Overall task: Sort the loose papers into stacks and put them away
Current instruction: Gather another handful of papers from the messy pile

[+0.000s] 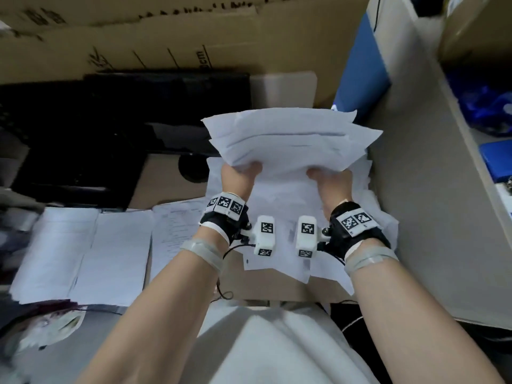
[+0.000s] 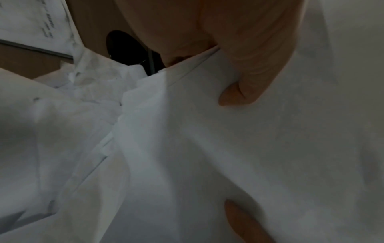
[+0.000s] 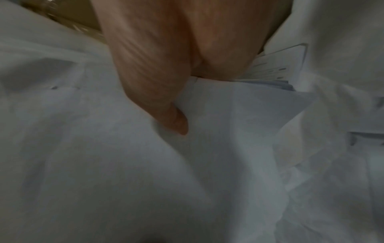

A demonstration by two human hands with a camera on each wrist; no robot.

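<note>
I hold a thick bundle of papers (image 1: 291, 139) with both hands, lifted above the desk at about 12 o'clock from my body. My left hand (image 1: 238, 180) grips the near edge of the bundle on its left part, and my right hand (image 1: 332, 185) grips the same edge on its right part; both forearms reach straight forward, almost parallel, with the wrists a little apart. In the left wrist view my thumb (image 2: 245, 78) presses on the top sheet and a fingertip shows under the paper, so the grip is narrow and closed on the sheets. In the right wrist view the thumb (image 3: 164, 105) also lies on top of the paper, and the other fingers are hidden below. The sheets of the bundle are not even: their far edges fan out and the corners at 1 and 2 o'clock stick out. Under my hands lies a messy pile of loose sheets (image 1: 279, 261) on the desk. At 9 o'clock two tidier stacks (image 1: 83, 253) lie side by side, with one more printed sheet (image 1: 174, 231) between them and my left wrist. At 3 o'clock a grey partition wall (image 1: 415, 217) stands very near the bundle's right corner, so there is little room there. At 12 o'clock cardboard boxes (image 1: 194, 37) stand behind the bundle, and at 10 o'clock there is a black device (image 1: 83, 134). The freer side is at 9 o'clock, above the stacks.
</note>
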